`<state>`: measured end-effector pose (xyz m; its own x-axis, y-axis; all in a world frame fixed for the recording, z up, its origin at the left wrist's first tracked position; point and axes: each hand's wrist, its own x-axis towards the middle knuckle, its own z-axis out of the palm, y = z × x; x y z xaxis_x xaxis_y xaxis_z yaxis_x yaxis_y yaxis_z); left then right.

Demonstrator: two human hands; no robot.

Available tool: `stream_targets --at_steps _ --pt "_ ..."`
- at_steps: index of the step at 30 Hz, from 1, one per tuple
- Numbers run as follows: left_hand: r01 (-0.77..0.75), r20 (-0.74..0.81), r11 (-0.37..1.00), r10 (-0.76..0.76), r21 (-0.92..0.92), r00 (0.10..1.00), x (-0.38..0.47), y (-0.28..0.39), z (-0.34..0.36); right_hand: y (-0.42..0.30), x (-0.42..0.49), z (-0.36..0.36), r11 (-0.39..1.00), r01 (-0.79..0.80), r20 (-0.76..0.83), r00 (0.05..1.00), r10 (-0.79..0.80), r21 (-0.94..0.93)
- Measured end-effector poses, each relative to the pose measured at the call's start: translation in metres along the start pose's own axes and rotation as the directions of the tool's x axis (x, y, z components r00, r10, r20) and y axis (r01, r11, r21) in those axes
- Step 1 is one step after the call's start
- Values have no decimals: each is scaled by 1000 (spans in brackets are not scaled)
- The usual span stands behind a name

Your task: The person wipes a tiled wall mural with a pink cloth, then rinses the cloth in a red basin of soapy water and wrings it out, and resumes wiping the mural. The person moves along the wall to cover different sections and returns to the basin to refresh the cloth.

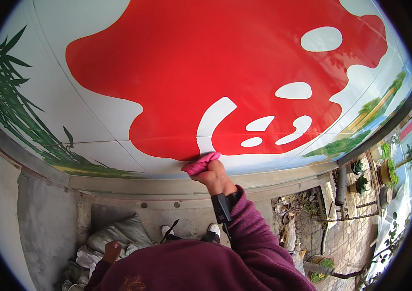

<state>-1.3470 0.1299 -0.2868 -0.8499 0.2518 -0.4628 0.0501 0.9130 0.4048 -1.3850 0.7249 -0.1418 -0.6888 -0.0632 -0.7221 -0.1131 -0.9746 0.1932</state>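
My right hand [216, 177] grips a folded pink cloth [201, 164] and presses it against a smooth painted wall panel. The cloth rests at the lower edge of a large red shape [176, 69], just below a curved white stroke [206, 134]. White cut-out patches break up the red, and a glossy sheen shows on it. My left hand [112, 251] hangs low by my side, in front of a grey-green sack [118, 232]. Its fingers are too small to make out clearly, and I see no object in it.
Painted green bamboo [13, 98] is at left, a painted landscape [358, 131] at right. A ledge [264, 178] runs beneath the panel. Sacks crowd the concrete floor [187, 214] near my white shoes [214, 229]. Potted plants [387, 171] and a paved yard [344, 247] lie to the right.
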Motion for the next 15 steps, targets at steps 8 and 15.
stream_targets --at_steps 8,15 --pt "-88 -43 995 86 -43 995 0 16 42 -49 -174 -9 465 789 628 607 -487 -402" --pt "86 -22 996 -86 -7 996 -43 1 73 -52 -177 -13 -916 -161 906 -158 392 368"
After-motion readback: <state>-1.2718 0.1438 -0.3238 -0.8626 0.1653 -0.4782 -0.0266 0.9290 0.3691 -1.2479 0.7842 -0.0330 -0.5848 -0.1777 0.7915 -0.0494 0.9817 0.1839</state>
